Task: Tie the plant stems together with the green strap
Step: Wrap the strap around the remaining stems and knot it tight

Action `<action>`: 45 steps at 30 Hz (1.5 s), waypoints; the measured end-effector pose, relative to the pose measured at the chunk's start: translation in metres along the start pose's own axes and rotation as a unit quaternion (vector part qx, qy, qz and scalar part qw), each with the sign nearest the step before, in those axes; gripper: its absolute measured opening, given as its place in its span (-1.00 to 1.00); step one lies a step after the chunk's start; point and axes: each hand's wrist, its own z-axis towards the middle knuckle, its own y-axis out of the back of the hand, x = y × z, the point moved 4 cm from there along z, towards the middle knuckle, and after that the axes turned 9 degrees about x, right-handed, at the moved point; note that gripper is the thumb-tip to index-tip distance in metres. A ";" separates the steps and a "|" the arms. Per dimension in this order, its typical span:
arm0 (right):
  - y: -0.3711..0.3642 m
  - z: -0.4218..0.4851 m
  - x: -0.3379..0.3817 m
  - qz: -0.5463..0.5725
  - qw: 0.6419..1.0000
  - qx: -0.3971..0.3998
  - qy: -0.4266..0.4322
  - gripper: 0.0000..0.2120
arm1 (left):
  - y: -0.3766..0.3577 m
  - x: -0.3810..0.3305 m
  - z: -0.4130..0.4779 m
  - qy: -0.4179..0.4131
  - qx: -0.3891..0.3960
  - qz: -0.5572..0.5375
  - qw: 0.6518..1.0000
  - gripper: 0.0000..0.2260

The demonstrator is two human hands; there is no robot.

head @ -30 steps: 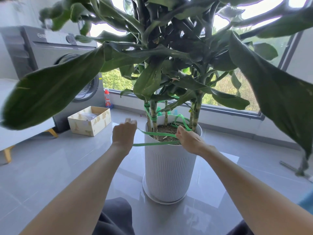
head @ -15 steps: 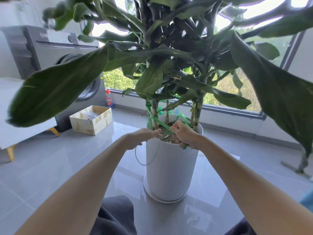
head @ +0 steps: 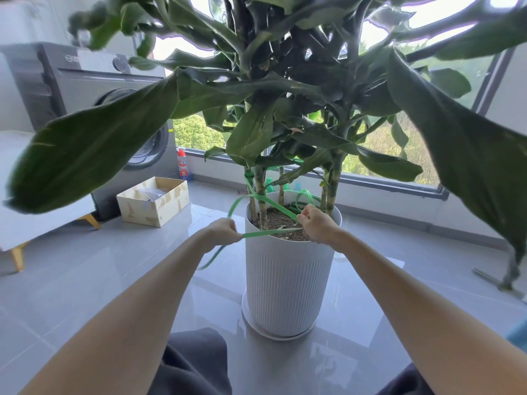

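Centre frame: white ribbed pot (head: pixel 288 280) on a saucer (head: pixel 281 335), set on a grey tiled floor (head: pixel 85 280). Several stems (head: pixel 259 179) rise from the soil (head: pixel 278 220) under big dark leaves (head: pixel 94 143) that fill the upper half of the frame. The strap (head: pixel 268 232) is wound round the leftmost stem just below the foliage, then runs diagonally down and right across the soil to the right hand (head: pixel 316 226). Another stretch arcs out left of the pot and drops to the left hand (head: pixel 225 232). A straight run spans the two hands across the pot's near rim. A loose tail hangs below the left hand, down and left. One more loop shows behind the right hand, near the right-hand stems. Left hand: just left of the pot rim, fingers curled and clamped on the strap. Right hand: over the near rim and soil, fingers curled tight on the strap; exactly how many strands it holds, cannot tell. Both forearms reach in from the bottom corners. Upper left: grey washer (head: pixel 85 89). Below it, on the floor, an open cardboard box (head: pixel 154 201). A red-capped bottle (head: pixel 181 163) stands by the window (head: pixel 399 155) sill.
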 end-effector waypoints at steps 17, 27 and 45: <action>-0.016 -0.012 0.010 0.042 0.992 0.121 -0.017 -0.89 | 0.004 0.003 0.014 -0.001 -0.155 0.109 0.982 -0.79; -0.014 -0.010 0.010 -0.007 0.990 0.133 0.037 -0.86 | -0.014 -0.025 0.017 -0.200 -0.100 0.050 0.973 -0.74; 0.005 -0.006 0.006 0.114 0.993 -0.001 0.035 -0.90 | -0.004 -0.023 0.000 -0.149 -0.028 -0.111 0.982 -0.85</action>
